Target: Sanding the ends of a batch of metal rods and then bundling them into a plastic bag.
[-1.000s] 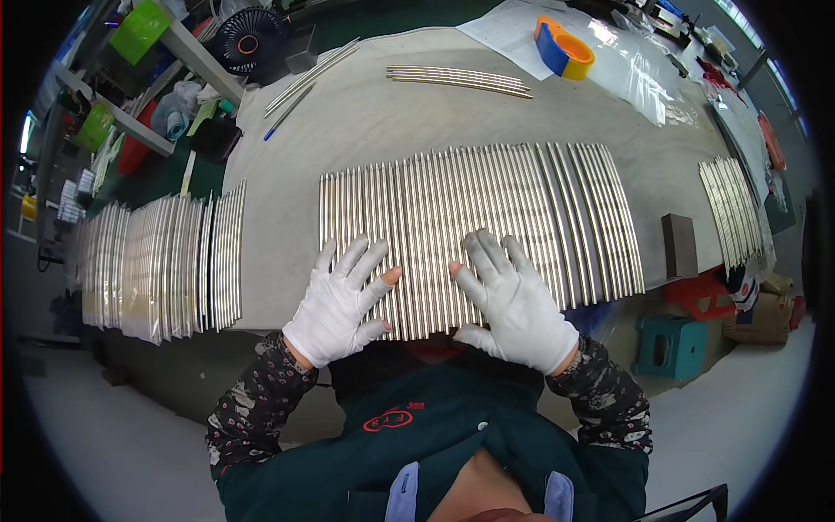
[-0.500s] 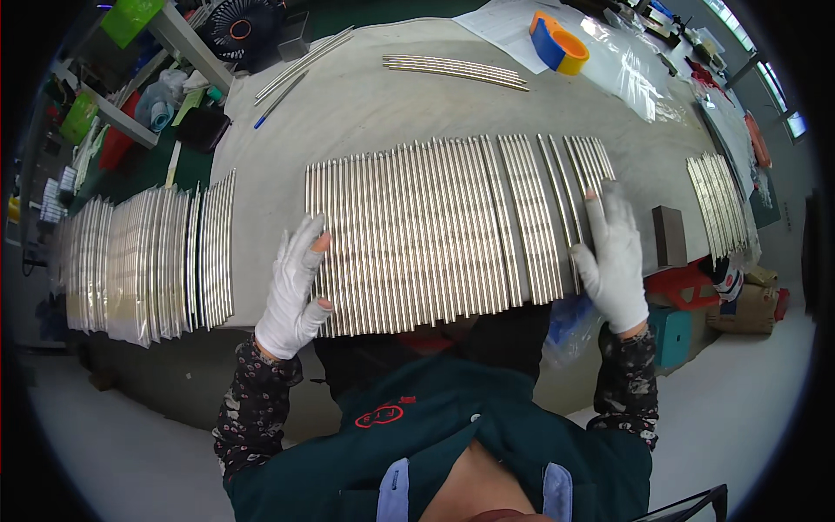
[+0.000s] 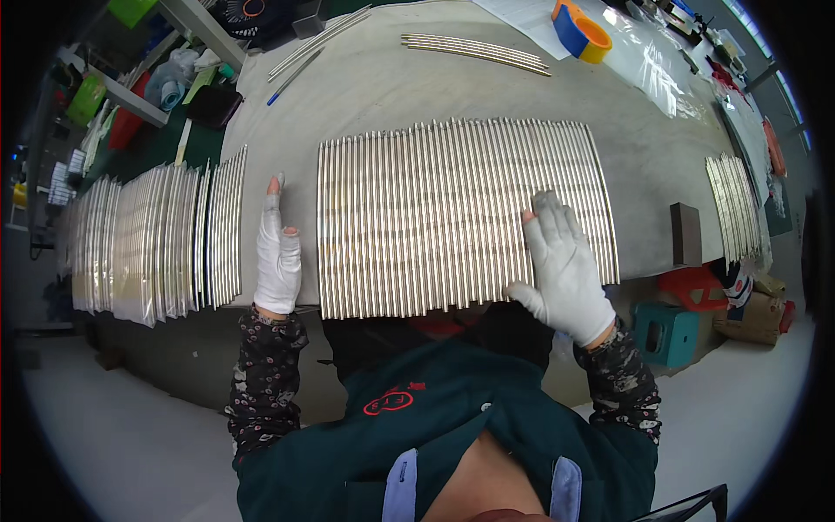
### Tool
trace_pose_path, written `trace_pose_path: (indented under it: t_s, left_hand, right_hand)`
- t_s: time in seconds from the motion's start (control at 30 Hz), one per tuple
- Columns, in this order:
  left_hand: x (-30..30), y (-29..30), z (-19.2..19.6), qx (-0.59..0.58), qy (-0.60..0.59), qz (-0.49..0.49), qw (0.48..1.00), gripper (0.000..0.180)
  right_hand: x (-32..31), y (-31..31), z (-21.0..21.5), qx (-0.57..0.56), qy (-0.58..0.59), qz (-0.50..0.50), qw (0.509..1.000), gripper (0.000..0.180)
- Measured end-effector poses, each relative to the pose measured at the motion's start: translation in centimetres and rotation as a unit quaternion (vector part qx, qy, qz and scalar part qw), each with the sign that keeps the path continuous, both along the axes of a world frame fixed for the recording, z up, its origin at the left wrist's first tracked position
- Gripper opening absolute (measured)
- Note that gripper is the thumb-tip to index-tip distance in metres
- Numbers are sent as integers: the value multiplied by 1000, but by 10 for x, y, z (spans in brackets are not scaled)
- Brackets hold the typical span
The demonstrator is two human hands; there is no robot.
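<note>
A wide row of thin, shiny metal rods lies side by side on the grey table, close to its front edge. My right hand, in a white glove with bare fingertips, rests flat on the right part of the row, fingers stretched out. Left of the row, and apart from it, my left hand stands edge-on over the table, its fingers extended and nothing in it. More rods, several of them in clear plastic bags, lie at the table's left end.
Loose rods and a blue pen lie toward the back. A tape roll in orange and blue sits at the back right. To the right are a dark block and another group of rods. A teal stool stands below.
The separate groups of rods on the right have closed up into one row. My right hand has moved left onto the rods; my left hand has come away from the row's left edge.
</note>
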State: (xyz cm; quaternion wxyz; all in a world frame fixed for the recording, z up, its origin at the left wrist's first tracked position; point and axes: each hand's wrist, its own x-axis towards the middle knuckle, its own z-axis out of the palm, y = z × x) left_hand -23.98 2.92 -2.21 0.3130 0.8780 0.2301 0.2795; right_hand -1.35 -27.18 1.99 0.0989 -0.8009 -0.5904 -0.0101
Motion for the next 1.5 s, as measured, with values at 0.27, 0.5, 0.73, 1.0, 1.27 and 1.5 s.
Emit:
trace_pose_path:
  t_s: [0.27,0.5,0.73,1.0,1.27,1.5]
  left_hand:
    - [1,-5,3,-11,-11,-4,1000,79]
    - [1,-7,1,-14,-4,-13,1000,80]
    - [4,-6,2,7,31,-16,999,84]
    - [1,-6,6,11,34,-17,999,83]
    - [0,-5,2,7,51,-16,999,81]
    - [1,-3,2,3,51,-17,999,79]
  right_hand:
    - [-57,21,15,-31,117,177,977,82]
    - [-57,48,5,9,69,130,989,68]
    - [-52,42,9,15,95,141,985,68]
    - [-11,-21,10,-1,15,-36,999,70]
    - [-8,-38,13,10,13,-48,999,70]
    - [24,-76,1,85,-35,-139,986,60]
